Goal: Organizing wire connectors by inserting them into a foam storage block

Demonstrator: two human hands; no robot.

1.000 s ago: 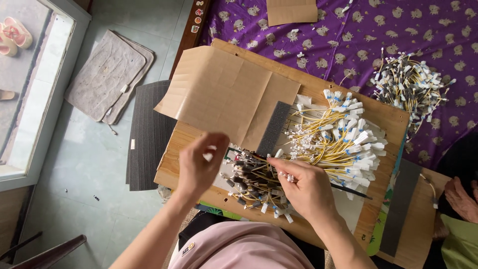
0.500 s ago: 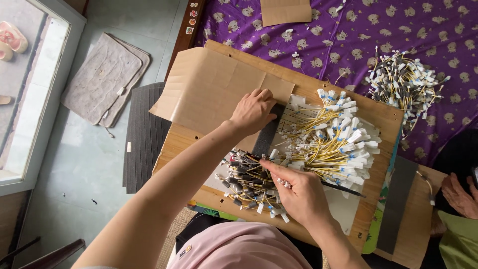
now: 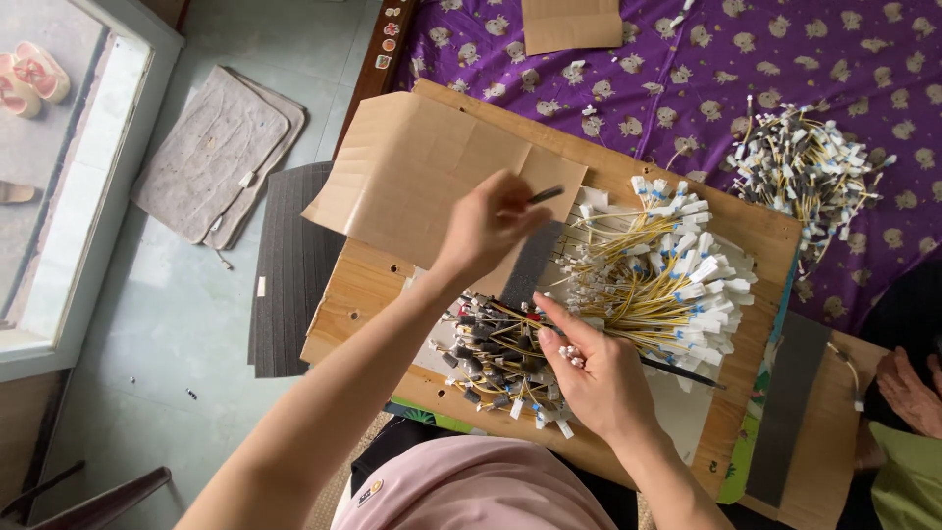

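Note:
My left hand (image 3: 488, 221) is raised over the wooden board (image 3: 373, 285) and pinches a small dark connector piece (image 3: 546, 194). My right hand (image 3: 595, 371) rests lower on the board, fingers curled around small white beads or tips at the end of a wire. Under and between both hands lies a bundle of wires with dark sleeves (image 3: 489, 358). To the right spreads a pile of yellow wires with white tags (image 3: 657, 270). A dark grey strip (image 3: 535, 260) lies between the two piles.
Brown cardboard sheet (image 3: 412, 172) covers the board's far left. Another wire heap (image 3: 805, 167) lies on the purple patterned cloth (image 3: 628, 49). A second grey strip (image 3: 790, 402) sits at right. Another person's hand (image 3: 908, 388) shows at the right edge. Grey mats (image 3: 211, 152) lie on the floor.
My left hand went from the near wire bundle up to the cardboard and the yellow pile, and now holds a small dark piece lifted. My right hand stayed on the wire.

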